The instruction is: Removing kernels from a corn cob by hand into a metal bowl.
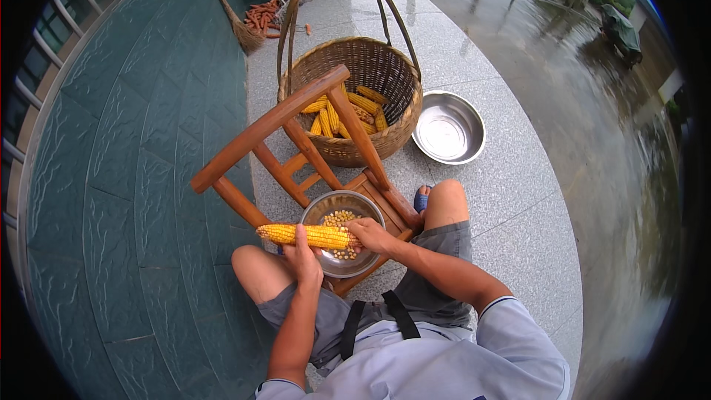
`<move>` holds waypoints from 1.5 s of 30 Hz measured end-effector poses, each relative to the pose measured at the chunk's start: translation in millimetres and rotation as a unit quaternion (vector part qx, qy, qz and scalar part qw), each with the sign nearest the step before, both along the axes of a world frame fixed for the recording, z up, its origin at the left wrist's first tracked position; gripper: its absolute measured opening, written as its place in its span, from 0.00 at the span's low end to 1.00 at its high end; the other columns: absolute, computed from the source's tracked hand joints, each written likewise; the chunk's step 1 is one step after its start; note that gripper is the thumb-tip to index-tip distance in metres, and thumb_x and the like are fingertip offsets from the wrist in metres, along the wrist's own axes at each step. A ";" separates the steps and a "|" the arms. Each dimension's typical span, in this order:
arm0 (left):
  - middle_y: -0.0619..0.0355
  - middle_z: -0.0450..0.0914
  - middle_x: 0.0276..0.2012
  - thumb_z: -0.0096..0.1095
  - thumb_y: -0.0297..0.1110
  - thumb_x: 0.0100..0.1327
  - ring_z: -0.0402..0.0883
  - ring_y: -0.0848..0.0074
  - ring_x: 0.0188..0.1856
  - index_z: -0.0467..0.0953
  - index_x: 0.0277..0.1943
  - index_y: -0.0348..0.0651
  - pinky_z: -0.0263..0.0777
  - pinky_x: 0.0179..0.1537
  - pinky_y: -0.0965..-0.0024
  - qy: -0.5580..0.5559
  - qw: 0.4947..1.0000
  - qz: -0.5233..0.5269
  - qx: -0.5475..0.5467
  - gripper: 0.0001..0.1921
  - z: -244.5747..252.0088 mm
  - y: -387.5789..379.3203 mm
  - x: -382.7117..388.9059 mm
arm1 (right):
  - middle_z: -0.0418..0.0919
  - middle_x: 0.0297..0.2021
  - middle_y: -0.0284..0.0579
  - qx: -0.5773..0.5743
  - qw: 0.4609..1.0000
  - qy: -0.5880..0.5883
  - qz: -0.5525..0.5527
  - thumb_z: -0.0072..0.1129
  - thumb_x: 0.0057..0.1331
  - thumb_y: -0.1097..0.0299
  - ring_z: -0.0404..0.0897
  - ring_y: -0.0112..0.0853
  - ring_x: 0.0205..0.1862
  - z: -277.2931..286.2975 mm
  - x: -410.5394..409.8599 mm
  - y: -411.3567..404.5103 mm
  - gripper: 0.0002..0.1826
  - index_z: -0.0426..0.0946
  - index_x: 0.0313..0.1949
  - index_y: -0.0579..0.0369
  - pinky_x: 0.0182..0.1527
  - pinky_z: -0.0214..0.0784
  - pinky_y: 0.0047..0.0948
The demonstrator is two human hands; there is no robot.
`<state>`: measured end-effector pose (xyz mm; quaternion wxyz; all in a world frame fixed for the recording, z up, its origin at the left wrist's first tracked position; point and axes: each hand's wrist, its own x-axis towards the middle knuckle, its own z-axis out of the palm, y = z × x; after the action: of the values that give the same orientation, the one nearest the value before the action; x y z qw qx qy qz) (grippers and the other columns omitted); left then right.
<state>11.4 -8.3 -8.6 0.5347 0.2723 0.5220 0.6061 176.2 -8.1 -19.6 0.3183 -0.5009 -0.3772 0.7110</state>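
Observation:
My left hand (303, 258) grips an ear of yellow corn (311, 236) near its middle, the thumb lying across the top. At the ear's right end, where some cob is bare of kernels, my right hand (371, 234) holds on with its fingers. The ear lies level above a steel bowl (343, 273). Loose corn kernels (340, 216) are scattered over the bowl's bottom, partly hidden by the ear and my hands. A wooden chair (389, 216) carries the bowl on its seat, between my knees.
Beyond the chair back stands a handled wicker basket (383, 144) with several corn ears (364, 103) inside. A steel basin (444, 128) is to its right. A broom (236, 22) leans at the tiled wall (155, 205), near a heap of bare cobs (261, 18). The ledge drops to wet ground at right.

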 end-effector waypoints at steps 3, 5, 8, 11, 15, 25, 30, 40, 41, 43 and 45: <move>0.58 0.73 0.27 0.53 0.39 0.65 0.69 0.82 0.17 0.63 0.46 0.38 0.58 0.14 0.82 -0.005 1.000 0.003 0.001 0.14 -1.7 1.3 0.5 | 0.74 0.21 0.34 -0.027 1.000 -0.005 -0.012 0.39 0.69 0.59 0.70 0.19 0.17 -0.1 0.7 0.6 0.19 0.72 0.49 0.58 0.20 0.62 0.17; 0.58 0.73 0.27 0.53 0.39 0.65 0.69 0.83 0.17 0.63 0.46 0.38 0.57 0.14 0.82 -0.005 1.000 0.010 0.000 0.15 -1.3 1.7 1.1 | 0.75 0.23 0.34 -0.047 0.996 0.064 -0.031 0.40 0.69 0.57 0.71 0.18 0.18 3.5 2.9 1.4 0.20 0.71 0.51 0.58 0.21 0.63 0.16; 0.59 0.72 0.26 0.53 0.39 0.65 0.68 0.83 0.17 0.63 0.46 0.38 0.58 0.15 0.82 -0.016 1.000 0.016 -0.001 0.15 -2.5 2.3 0.2 | 0.75 0.26 0.33 -0.003 0.993 0.115 -0.009 0.45 0.68 0.53 0.71 0.17 0.21 5.8 3.9 0.5 0.22 0.70 0.53 0.56 0.22 0.63 0.16; 0.59 0.71 0.27 0.53 0.39 0.65 0.68 0.83 0.18 0.63 0.46 0.38 0.57 0.15 0.82 -0.018 1.000 0.011 0.005 0.14 -2.9 2.8 -2.1 | 0.73 0.26 0.31 0.057 0.992 0.095 0.053 0.48 0.66 0.50 0.69 0.16 0.22 4.6 4.6 0.2 0.26 0.69 0.56 0.54 0.24 0.61 0.16; 0.59 0.71 0.28 0.53 0.38 0.65 0.68 0.83 0.19 0.63 0.46 0.39 0.57 0.15 0.82 -0.014 1.000 0.011 0.014 0.14 -4.3 2.4 -3.5 | 0.71 0.25 0.30 0.050 0.993 0.097 0.055 0.50 0.66 0.49 0.67 0.16 0.23 9.3 4.2 -0.9 0.27 0.68 0.57 0.53 0.25 0.60 0.16; 0.60 0.72 0.28 0.52 0.40 0.66 0.70 0.83 0.21 0.64 0.43 0.41 0.59 0.17 0.81 -0.014 1.000 0.010 0.006 0.12 -0.5 0.2 -3.3 | 0.73 0.24 0.31 0.072 0.994 0.079 0.037 0.43 0.69 0.52 0.68 0.17 0.21 6.9 2.2 -1.6 0.23 0.70 0.55 0.54 0.23 0.61 0.15; 0.59 0.72 0.29 0.52 0.38 0.66 0.69 0.83 0.19 0.62 0.48 0.39 0.58 0.15 0.82 -0.016 1.000 0.005 -0.006 0.15 1.1 -0.1 -0.4 | 0.78 0.26 0.36 -0.007 1.000 -0.023 0.004 0.43 0.69 0.53 0.75 0.19 0.18 9.4 1.5 2.1 0.21 0.73 0.50 0.57 0.17 0.63 0.15; 0.58 0.73 0.29 0.53 0.38 0.66 0.70 0.82 0.20 0.64 0.46 0.39 0.59 0.16 0.81 -0.023 1.000 0.018 -0.003 0.13 1.8 2.7 0.7 | 0.79 0.26 0.37 0.028 0.997 0.043 -0.055 0.52 0.65 0.57 0.78 0.21 0.20 9.5 -0.5 0.9 0.16 0.76 0.39 0.59 0.16 0.64 0.16; 0.57 0.73 0.28 0.53 0.38 0.65 0.70 0.82 0.18 0.63 0.47 0.37 0.59 0.15 0.82 -0.026 0.999 0.025 -0.005 0.14 1.4 2.8 1.0 | 0.79 0.26 0.37 0.035 0.997 0.041 -0.062 0.54 0.64 0.59 0.77 0.21 0.20 9.2 -1.1 0.7 0.14 0.76 0.37 0.59 0.16 0.65 0.16; 0.57 0.74 0.28 0.53 0.38 0.65 0.69 0.81 0.18 0.64 0.46 0.37 0.59 0.15 0.81 -0.019 1.000 0.022 -0.011 0.14 5.1 1.8 3.6 | 0.79 0.26 0.37 0.048 0.995 0.021 -0.080 0.55 0.64 0.61 0.77 0.20 0.20 5.7 -0.9 1.4 0.12 0.76 0.35 0.59 0.16 0.65 0.16; 0.57 0.74 0.27 0.53 0.38 0.65 0.69 0.81 0.18 0.64 0.45 0.38 0.60 0.15 0.81 -0.012 1.000 0.020 -0.017 0.14 6.1 1.4 4.1 | 0.79 0.25 0.37 0.062 0.993 0.000 -0.097 0.56 0.64 0.63 0.76 0.20 0.21 -1.4 -0.1 2.9 0.11 0.76 0.32 0.59 0.17 0.66 0.16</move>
<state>15.5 -6.8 -2.5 0.5334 0.2453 0.5307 0.6113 176.1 -5.3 -21.0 0.4166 -0.5145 -0.3698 0.6519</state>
